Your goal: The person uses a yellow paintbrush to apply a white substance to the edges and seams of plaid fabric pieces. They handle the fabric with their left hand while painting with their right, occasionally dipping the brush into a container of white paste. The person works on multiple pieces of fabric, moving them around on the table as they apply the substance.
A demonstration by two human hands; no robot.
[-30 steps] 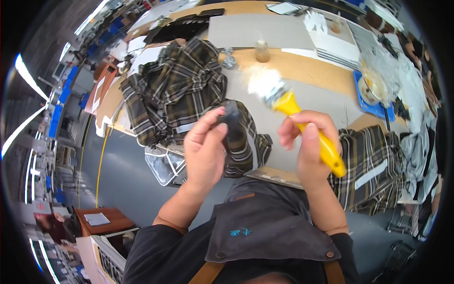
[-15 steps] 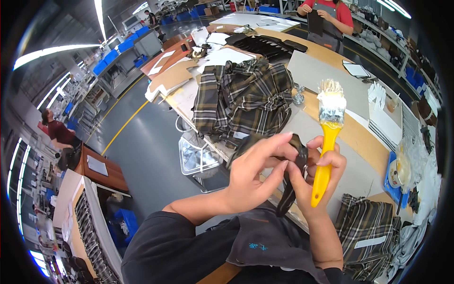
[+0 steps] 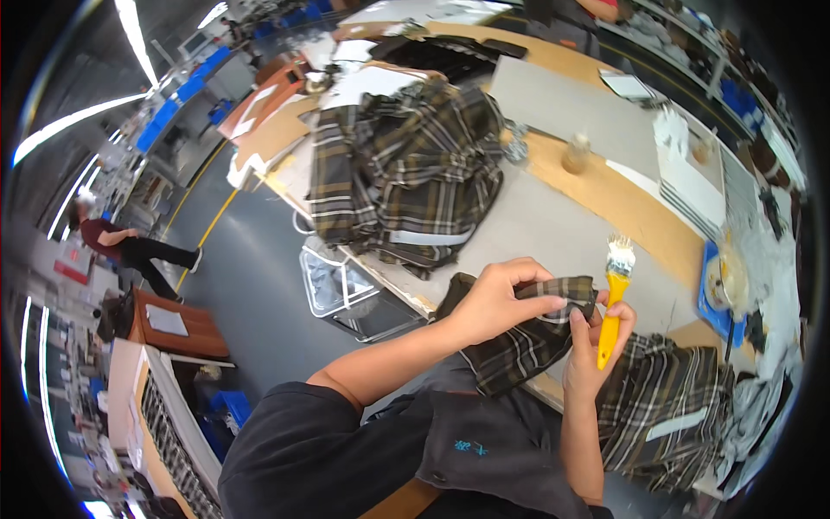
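A folded piece of dark plaid fabric (image 3: pixel 519 355) is stretched between my two hands above the near edge of the worktable. My left hand (image 3: pixel 500 298) pinches its upper edge, thumb and fingers together. The fingertips of my right hand (image 3: pixel 596 346) grip the corner beside it, close to the left thumb. Tucked upright in that same right hand is a yellow-handled paintbrush (image 3: pixel 616 294), its bristles coated in something white. A large heap of plaid fabric pieces (image 3: pixel 406 173) lies beyond my hands, and a second plaid pile (image 3: pixel 666 398) sits to the right.
Grey board (image 3: pixel 553 233) covers much of the worktable. At the right, a blue tray (image 3: pixel 713 303) holds a bowl, near white gloves (image 3: pixel 670 130) and crumpled plastic. A metal-framed stool (image 3: pixel 337 281) stands by the table's left edge. Another person (image 3: pixel 121 238) is on the floor at left.
The fabric has been turned and spread, so its plaid face shows where a dark narrow strip was. The brush tilts more upright and sits lower. My view has shifted.
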